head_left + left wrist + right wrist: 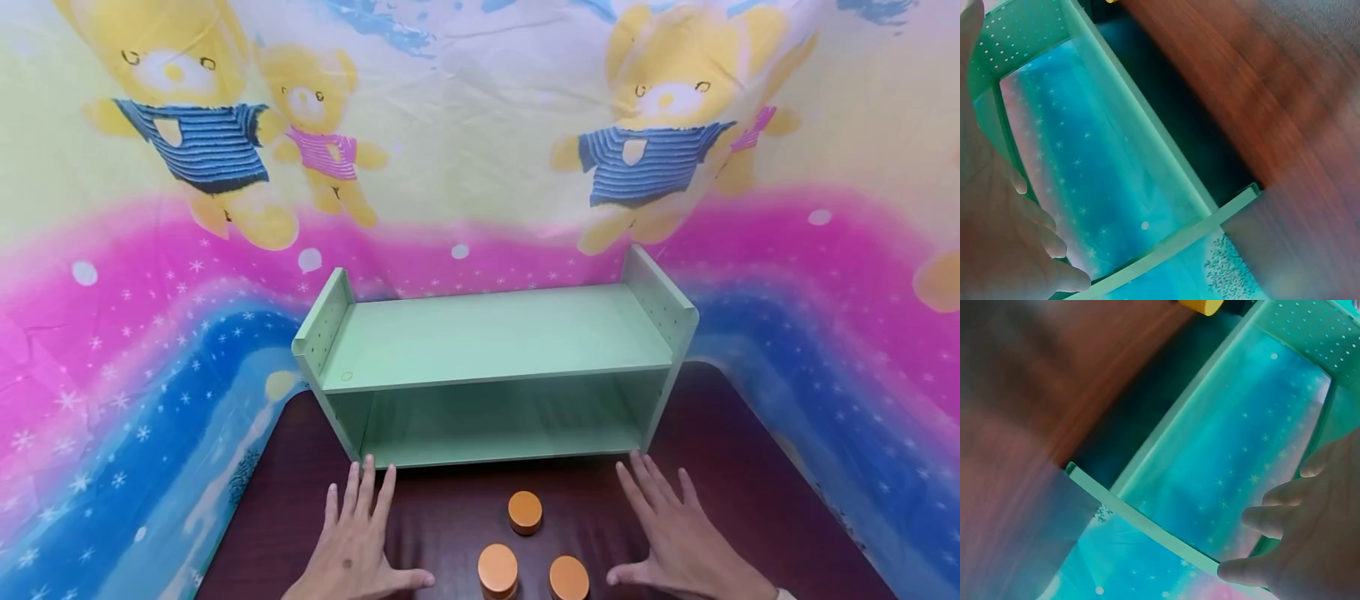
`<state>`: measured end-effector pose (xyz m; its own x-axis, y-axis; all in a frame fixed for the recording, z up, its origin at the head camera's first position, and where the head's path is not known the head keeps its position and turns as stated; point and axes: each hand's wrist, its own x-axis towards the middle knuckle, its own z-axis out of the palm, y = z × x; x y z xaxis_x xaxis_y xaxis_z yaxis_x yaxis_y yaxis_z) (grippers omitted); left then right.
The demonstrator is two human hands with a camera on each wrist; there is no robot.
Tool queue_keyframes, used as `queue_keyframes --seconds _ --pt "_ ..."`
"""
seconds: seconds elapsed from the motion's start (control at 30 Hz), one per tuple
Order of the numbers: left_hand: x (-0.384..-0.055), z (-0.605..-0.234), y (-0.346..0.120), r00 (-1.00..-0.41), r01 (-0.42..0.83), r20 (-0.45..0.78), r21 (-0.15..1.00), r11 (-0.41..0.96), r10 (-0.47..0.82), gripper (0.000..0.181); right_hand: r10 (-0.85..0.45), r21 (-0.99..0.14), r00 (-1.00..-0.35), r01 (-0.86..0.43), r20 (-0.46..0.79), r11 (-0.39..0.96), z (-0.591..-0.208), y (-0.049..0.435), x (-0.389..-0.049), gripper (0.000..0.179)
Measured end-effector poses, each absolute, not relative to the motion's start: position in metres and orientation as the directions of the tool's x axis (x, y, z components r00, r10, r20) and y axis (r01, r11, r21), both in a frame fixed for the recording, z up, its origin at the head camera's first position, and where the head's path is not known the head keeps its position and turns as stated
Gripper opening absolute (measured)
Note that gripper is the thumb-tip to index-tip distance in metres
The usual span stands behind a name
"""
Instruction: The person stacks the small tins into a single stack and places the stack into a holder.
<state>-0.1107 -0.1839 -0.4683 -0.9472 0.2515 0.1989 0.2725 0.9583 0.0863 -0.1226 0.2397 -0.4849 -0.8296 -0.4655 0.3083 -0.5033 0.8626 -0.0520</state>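
Observation:
A pale green two-tier shelf (495,333) stands on a dark wooden table, with raised side panels dotted with small holes. My left hand (351,533) is spread with straight fingers, its fingertips at the shelf's lower left front corner in the head view. On the other side my right hand (678,533) is also spread, fingertips by the lower right front corner. Neither hand holds anything. Between them are three round orange-topped pieces, one farther back (525,512), one front left (498,570) and one front right (568,577). Both wrist views show fingers (1047,240) beside the green shelf edges.
Behind and to both sides hangs a cloth backdrop (465,167) printed with teddy bears and snowflakes. It closes in on the table (300,467) at the back and sides. The shelf's lower compartment (502,417) faces me.

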Motion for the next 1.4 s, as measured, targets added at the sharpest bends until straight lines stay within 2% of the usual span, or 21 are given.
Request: queue_keyframes --seconds 0.33,0.63,0.83,1.17,1.27,1.4 --pt "-0.11 -0.474 -0.179 -0.971 0.231 0.097 0.181 0.956 0.216 0.129 -0.45 -0.16 -0.855 -0.497 0.258 0.853 -0.493 0.237 -0.122 0.122" --pt "-0.109 -0.48 -0.173 -0.985 0.161 -0.012 0.282 0.946 0.171 0.131 -0.461 -0.178 -0.845 -0.515 0.272 0.838 -0.504 0.234 -0.119 0.119" --pt "-0.108 -0.486 -0.171 -0.987 0.151 -0.013 0.309 0.939 0.163 0.129 -0.438 -0.272 -0.873 -0.484 0.213 0.832 -0.508 0.233 -0.118 0.111" --pt "-0.109 -0.496 -0.172 -0.982 0.187 0.036 0.36 0.914 0.187 0.127 -0.453 -0.298 -0.866 -0.498 0.21 0.814 -0.518 0.232 -0.12 0.112" --pt "-0.109 -0.5 -0.172 -0.978 0.205 0.052 0.36 0.91 0.2 0.127 -0.443 -0.374 -0.883 -0.468 0.156 0.801 -0.518 0.231 -0.119 0.111" --pt "-0.109 -0.504 -0.173 -0.972 0.235 0.071 0.367 0.9 0.224 0.123 -0.417 -0.5 -0.909 -0.369 0.017 0.783 -0.516 0.229 -0.118 0.108"
